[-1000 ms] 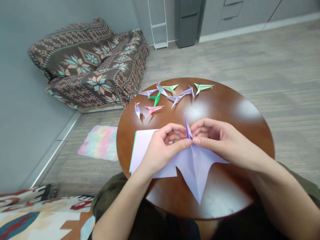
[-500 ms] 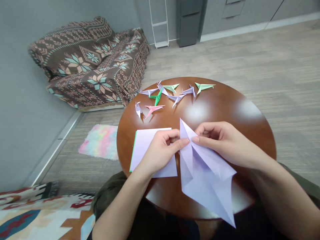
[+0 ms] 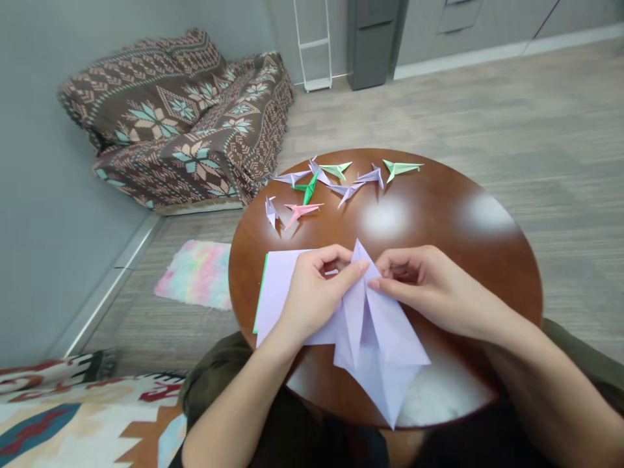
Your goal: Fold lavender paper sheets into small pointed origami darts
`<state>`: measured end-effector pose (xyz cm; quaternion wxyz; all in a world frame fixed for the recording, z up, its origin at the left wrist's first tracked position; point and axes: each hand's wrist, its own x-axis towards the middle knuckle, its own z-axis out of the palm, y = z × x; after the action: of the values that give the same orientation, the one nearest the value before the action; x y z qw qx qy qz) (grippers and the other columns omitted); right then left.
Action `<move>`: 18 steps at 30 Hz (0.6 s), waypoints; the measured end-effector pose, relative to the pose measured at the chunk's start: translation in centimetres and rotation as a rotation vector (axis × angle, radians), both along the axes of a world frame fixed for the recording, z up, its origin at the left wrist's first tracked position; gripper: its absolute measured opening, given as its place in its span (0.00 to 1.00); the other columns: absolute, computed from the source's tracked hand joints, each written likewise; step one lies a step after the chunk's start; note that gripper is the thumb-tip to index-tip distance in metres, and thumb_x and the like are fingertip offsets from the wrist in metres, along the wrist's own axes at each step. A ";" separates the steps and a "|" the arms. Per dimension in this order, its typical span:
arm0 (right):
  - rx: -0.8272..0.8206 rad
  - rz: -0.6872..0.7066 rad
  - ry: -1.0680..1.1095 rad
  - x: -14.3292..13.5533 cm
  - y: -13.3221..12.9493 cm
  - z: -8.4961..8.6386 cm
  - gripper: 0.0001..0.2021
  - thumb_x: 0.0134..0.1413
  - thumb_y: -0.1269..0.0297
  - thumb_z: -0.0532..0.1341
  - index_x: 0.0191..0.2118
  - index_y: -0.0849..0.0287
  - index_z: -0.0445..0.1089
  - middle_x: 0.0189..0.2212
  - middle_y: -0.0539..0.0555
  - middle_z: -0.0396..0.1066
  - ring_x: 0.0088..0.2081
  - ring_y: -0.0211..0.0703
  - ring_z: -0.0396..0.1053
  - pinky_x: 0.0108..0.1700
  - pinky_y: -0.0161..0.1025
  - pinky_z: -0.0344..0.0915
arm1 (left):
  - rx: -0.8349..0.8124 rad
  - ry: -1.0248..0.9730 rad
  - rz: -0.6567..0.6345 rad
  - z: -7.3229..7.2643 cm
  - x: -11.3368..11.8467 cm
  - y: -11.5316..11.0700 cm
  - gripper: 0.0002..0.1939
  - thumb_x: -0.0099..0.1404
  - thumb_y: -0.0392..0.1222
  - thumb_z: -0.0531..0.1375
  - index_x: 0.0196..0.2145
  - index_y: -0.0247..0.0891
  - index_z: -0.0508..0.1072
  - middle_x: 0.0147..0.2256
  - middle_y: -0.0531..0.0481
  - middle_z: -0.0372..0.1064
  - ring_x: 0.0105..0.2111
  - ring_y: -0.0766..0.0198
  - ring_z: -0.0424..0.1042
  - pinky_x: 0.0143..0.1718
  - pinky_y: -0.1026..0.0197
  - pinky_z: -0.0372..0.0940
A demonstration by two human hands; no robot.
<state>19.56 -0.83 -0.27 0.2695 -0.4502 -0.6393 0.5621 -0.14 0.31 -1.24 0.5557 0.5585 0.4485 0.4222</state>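
A creased lavender paper (image 3: 385, 338) hangs over the near part of the round table, its narrow tip pointing away from me and its wide part fanned towards me. My left hand (image 3: 322, 283) pinches its left side near the tip between thumb and fingers. On the right side, my right hand (image 3: 422, 283) pinches the paper just below the tip, with its fingers curled behind. Under my left hand lies a stack of square paper (image 3: 280, 279), lavender on top with a green edge at the left.
Several folded paper birds, among them a pink one (image 3: 301, 211) and a green one (image 3: 307, 188), stand along the far left of the brown table (image 3: 458, 240). Beyond are a covered sofa (image 3: 195, 130) and a fluffy rug (image 3: 195, 273).
The lavender paper has swung left and its sides have drawn inward, narrowing it. My left hand has shifted slightly, and my right hand sits a little lower. Both still pinch the paper.
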 end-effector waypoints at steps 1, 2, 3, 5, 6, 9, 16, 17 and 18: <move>-0.006 0.016 -0.009 0.0 0.0 0.0 0.11 0.62 0.58 0.66 0.32 0.60 0.71 0.26 0.49 0.69 0.28 0.37 0.63 0.29 0.34 0.58 | 0.016 0.007 0.028 0.0 0.0 0.0 0.11 0.60 0.45 0.71 0.28 0.35 0.77 0.27 0.52 0.74 0.28 0.67 0.70 0.32 0.66 0.65; -0.014 0.027 -0.019 0.1 0.0 0.0 0.11 0.62 0.59 0.66 0.32 0.60 0.71 0.26 0.49 0.69 0.28 0.37 0.63 0.30 0.34 0.58 | 0.030 0.020 0.055 0.1 0.0 0.0 0.11 0.60 0.45 0.70 0.28 0.35 0.78 0.28 0.52 0.75 0.28 0.66 0.70 0.33 0.65 0.66; -0.021 0.035 -0.030 0.1 0.0 0.0 0.11 0.62 0.59 0.65 0.32 0.60 0.71 0.27 0.49 0.69 0.28 0.37 0.63 0.30 0.35 0.58 | 0.043 0.036 0.079 0.1 0.0 0.1 0.11 0.61 0.45 0.70 0.27 0.35 0.78 0.28 0.52 0.75 0.29 0.66 0.71 0.34 0.65 0.66; -0.031 0.048 -0.046 0.0 0.0 0.0 0.11 0.62 0.59 0.65 0.32 0.60 0.71 0.27 0.49 0.69 0.29 0.38 0.64 0.30 0.35 0.59 | 0.059 0.062 0.114 0.2 0.0 0.1 0.11 0.62 0.45 0.69 0.28 0.35 0.78 0.29 0.51 0.76 0.29 0.65 0.72 0.34 0.64 0.67; -0.036 0.050 -0.050 0.0 0.0 0.0 0.11 0.63 0.59 0.64 0.31 0.60 0.70 0.27 0.49 0.69 0.29 0.38 0.64 0.30 0.35 0.59 | 0.066 0.070 0.123 0.2 0.0 0.1 0.11 0.62 0.45 0.69 0.28 0.35 0.79 0.29 0.50 0.77 0.29 0.65 0.72 0.35 0.64 0.68; -0.057 0.044 -0.039 -0.2 0.0 0.0 0.11 0.63 0.59 0.63 0.31 0.60 0.71 0.27 0.50 0.70 0.29 0.38 0.65 0.31 0.35 0.59 | 0.081 0.073 0.126 0.2 0.0 0.2 0.08 0.61 0.42 0.70 0.30 0.35 0.79 0.30 0.50 0.78 0.31 0.65 0.74 0.36 0.64 0.69; -0.087 -0.075 0.073 -0.3 0.3 -0.5 0.10 0.59 0.61 0.68 0.31 0.61 0.72 0.25 0.48 0.71 0.27 0.35 0.64 0.28 0.32 0.57 | -0.067 -0.053 -0.093 -0.2 -0.1 0.2 0.08 0.59 0.39 0.71 0.36 0.34 0.80 0.34 0.49 0.79 0.34 0.64 0.76 0.37 0.65 0.69; -0.094 -0.086 0.078 -0.3 0.3 -0.6 0.10 0.58 0.61 0.68 0.31 0.61 0.72 0.25 0.48 0.71 0.27 0.35 0.64 0.27 0.32 0.57 | -0.079 -0.055 -0.115 -0.2 -0.2 0.2 0.08 0.60 0.39 0.71 0.36 0.34 0.80 0.34 0.49 0.79 0.34 0.63 0.76 0.38 0.65 0.69; -0.100 -0.093 0.079 -0.4 0.4 -0.6 0.10 0.58 0.61 0.68 0.30 0.61 0.72 0.25 0.48 0.71 0.26 0.35 0.64 0.27 0.31 0.57 | -0.082 -0.049 -0.127 -0.2 -0.3 0.2 0.08 0.60 0.40 0.71 0.35 0.34 0.80 0.34 0.49 0.79 0.34 0.63 0.76 0.38 0.65 0.69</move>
<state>19.19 -0.43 -0.90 0.2975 -0.4698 -0.5777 0.5975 -0.41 0.54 -1.44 0.6145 0.5521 0.4153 0.3809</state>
